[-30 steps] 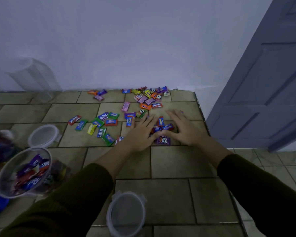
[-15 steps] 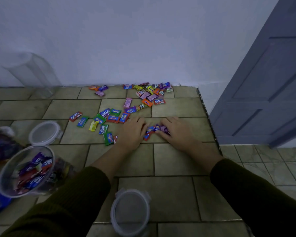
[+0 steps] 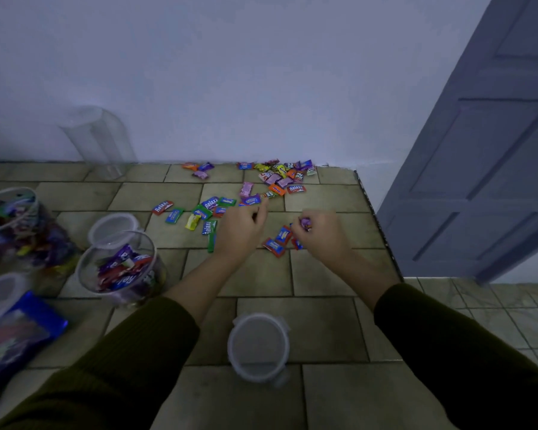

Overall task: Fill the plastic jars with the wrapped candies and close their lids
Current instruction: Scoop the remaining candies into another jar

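Note:
Wrapped candies (image 3: pixel 255 190) in several colours lie scattered on the tiled counter (image 3: pixel 323 321) near the wall. My right hand (image 3: pixel 320 235) is curled round a small bunch of candies, a purple one showing between the fingers. A few red and blue candies (image 3: pixel 278 242) lie loose just left of it. My left hand (image 3: pixel 241 226) hovers over the counter with fingers curled; whether it holds candy I cannot tell. An open clear jar (image 3: pixel 121 268) partly filled with candies stands at the left, beyond my left forearm.
A fuller jar (image 3: pixel 16 228) stands at the far left, an empty clear jar (image 3: pixel 98 141) by the wall. Round lids lie at front centre (image 3: pixel 258 346), beside the open jar (image 3: pixel 114 226) and at the left edge (image 3: pixel 0 294). A blue candy bag (image 3: pixel 22 330) lies below. The counter ends at right by a door (image 3: pixel 485 156).
Both hands have pulled back toward me and apart. The right hand has closed round candies raked from the pile, leaving a few on the tile. The view shifted, showing more jars at left.

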